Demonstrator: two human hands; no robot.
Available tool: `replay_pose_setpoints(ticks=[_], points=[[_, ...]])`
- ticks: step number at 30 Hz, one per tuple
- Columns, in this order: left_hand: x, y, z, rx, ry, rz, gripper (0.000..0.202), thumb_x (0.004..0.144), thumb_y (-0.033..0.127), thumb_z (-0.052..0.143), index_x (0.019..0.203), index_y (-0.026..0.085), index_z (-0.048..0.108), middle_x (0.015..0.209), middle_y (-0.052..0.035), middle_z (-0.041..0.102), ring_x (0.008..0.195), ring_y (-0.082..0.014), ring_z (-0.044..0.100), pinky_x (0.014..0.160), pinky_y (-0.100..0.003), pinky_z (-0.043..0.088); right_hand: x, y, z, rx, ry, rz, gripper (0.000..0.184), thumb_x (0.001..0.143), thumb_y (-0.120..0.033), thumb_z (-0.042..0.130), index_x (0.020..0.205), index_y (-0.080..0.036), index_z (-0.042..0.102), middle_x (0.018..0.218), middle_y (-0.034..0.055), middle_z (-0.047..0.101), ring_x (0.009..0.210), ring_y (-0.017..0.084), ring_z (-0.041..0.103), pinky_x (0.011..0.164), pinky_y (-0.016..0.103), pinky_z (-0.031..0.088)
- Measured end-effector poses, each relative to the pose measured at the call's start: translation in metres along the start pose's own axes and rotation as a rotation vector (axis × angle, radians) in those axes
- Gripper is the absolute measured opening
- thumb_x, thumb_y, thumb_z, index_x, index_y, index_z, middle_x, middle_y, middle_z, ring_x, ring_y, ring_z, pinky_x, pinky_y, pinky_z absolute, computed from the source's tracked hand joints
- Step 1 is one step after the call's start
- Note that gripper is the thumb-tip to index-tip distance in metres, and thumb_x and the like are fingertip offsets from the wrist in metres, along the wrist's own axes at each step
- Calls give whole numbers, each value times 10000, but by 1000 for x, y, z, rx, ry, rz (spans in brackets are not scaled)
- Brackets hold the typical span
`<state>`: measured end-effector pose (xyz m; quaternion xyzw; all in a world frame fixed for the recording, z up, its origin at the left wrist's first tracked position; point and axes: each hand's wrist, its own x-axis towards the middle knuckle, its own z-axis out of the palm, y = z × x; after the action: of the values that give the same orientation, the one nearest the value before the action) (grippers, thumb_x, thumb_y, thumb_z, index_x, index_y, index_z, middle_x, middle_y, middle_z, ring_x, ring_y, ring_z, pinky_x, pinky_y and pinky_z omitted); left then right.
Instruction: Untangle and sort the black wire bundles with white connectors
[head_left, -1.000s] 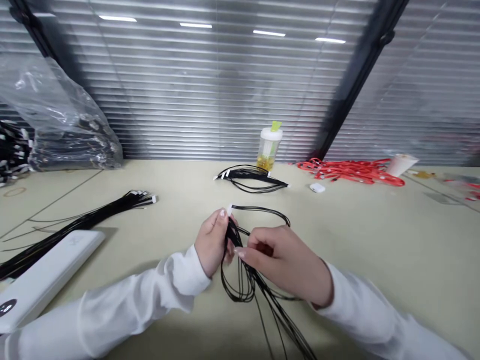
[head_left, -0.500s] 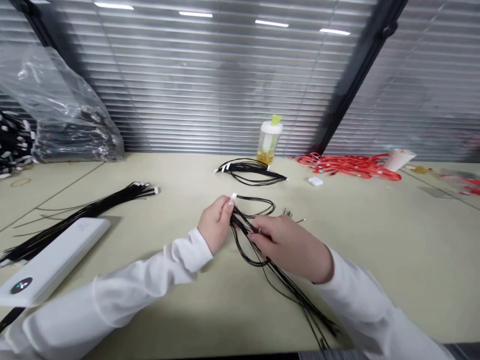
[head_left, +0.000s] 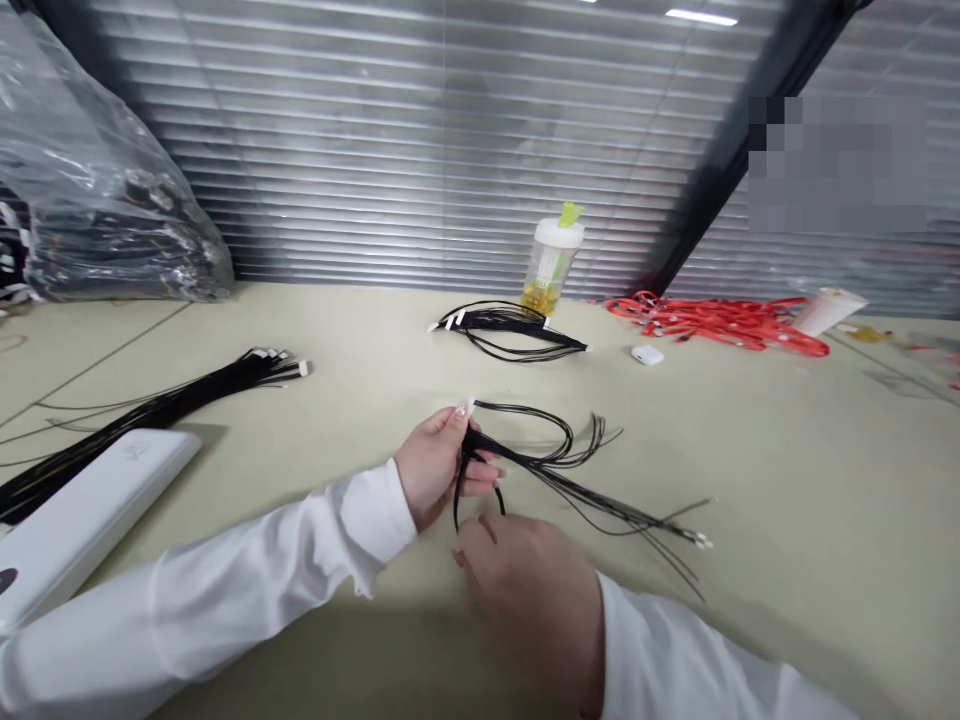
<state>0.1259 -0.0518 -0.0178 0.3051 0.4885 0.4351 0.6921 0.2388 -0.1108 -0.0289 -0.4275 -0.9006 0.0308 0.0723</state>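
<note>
My left hand (head_left: 439, 465) is closed around a bundle of thin black cables (head_left: 570, 470) near the white tag at its end. The cables loop away from that hand and fan out to the right over the beige table (head_left: 787, 470), ending in small metal tips. My right hand (head_left: 525, 585) is just below the left, back of the hand toward the camera, fingers curled at the lower loop of the same bundle. Both arms wear white sleeves.
A second black cable bundle (head_left: 510, 335) lies further back, beside a clear bottle with a green cap (head_left: 551, 265). Red cables (head_left: 720, 320) and a small white case (head_left: 646, 354) are back right. Long black cables (head_left: 150, 410), a white box (head_left: 82, 515) and a plastic bag (head_left: 97, 200) are left.
The loose cable ends have swung from the near edge out to the right across the table. My right hand has dropped below the left, closer to me.
</note>
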Motion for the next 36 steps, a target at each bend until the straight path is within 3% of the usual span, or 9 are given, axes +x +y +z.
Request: replay_pose_setpoints(ticks=[3, 6, 9, 11, 14, 17, 21, 28, 36], points=[[0, 2, 0, 34, 51, 20, 246, 895, 373, 338, 782, 162, 394, 545, 17, 531, 286, -16, 331, 295, -122, 266, -1, -1, 2, 10, 7, -124, 87, 747, -106, 515, 686, -136, 571, 676, 59, 580, 550, 149, 501, 443, 267, 210], [1, 1, -1, 31, 30, 30, 252, 898, 369, 330, 764, 163, 386, 522, 21, 527, 263, 0, 246, 272, -105, 148, -2, 12, -27, 299, 86, -202, 217, 788, -266, 526, 613, -138, 541, 643, 22, 558, 553, 103, 474, 479, 241, 285], [3, -3, -2, 20, -36, 19, 272, 893, 388, 337, 752, 164, 400, 494, 29, 514, 249, -7, 250, 261, -106, 148, 1, 40, -60, 549, 184, 21, 265, 842, -271, 457, 626, -133, 523, 570, -8, 502, 533, 58, 425, 518, 189, 312], [4, -6, -2, 10, -104, -6, 289, 886, 406, 347, 742, 165, 412, 466, 32, 504, 231, -10, 231, 249, -113, 156, 5, 59, -67, 553, 76, 193, 359, 875, -342, 388, 600, -130, 480, 516, -17, 435, 491, 56, 359, 483, 191, 277], [6, -10, -2, -9, -150, -90, 302, 875, 429, 363, 739, 166, 424, 415, 28, 490, 216, -11, 208, 243, -108, 157, 11, 78, -56, 547, -62, 261, 357, 870, -354, 379, 612, -128, 478, 519, -20, 429, 500, 60, 345, 502, 197, 276], [9, -12, -4, -44, -149, -157, 312, 879, 439, 343, 742, 173, 431, 378, 31, 471, 205, -18, 193, 235, -109, 148, 15, 83, -42, 673, -206, 185, 368, 882, -350, 352, 634, -121, 499, 575, -5, 490, 550, 64, 410, 563, 198, 328], [12, -16, -7, -89, -149, -112, 301, 882, 439, 326, 762, 186, 435, 373, 34, 475, 200, -31, 207, 227, -118, 164, 18, 81, -41, 778, -368, 111, 446, 899, -403, 309, 582, -126, 456, 520, -20, 419, 491, 57, 358, 498, 192, 304], [12, -15, -10, -107, -104, -68, 306, 883, 458, 298, 805, 191, 425, 386, 32, 476, 195, -35, 208, 221, -120, 179, 35, 89, -42, 553, -30, 1, 273, 893, -252, 369, 754, -132, 571, 790, 45, 556, 757, 114, 497, 734, 244, 376], [17, -15, -18, -219, -214, -10, 279, 864, 454, 341, 784, 196, 411, 384, 13, 509, 184, -51, 243, 202, -120, 225, 53, 85, -50, 749, -119, -126, 251, 840, -299, 492, 694, -174, 654, 753, 4, 597, 734, 102, 520, 697, 219, 375]])
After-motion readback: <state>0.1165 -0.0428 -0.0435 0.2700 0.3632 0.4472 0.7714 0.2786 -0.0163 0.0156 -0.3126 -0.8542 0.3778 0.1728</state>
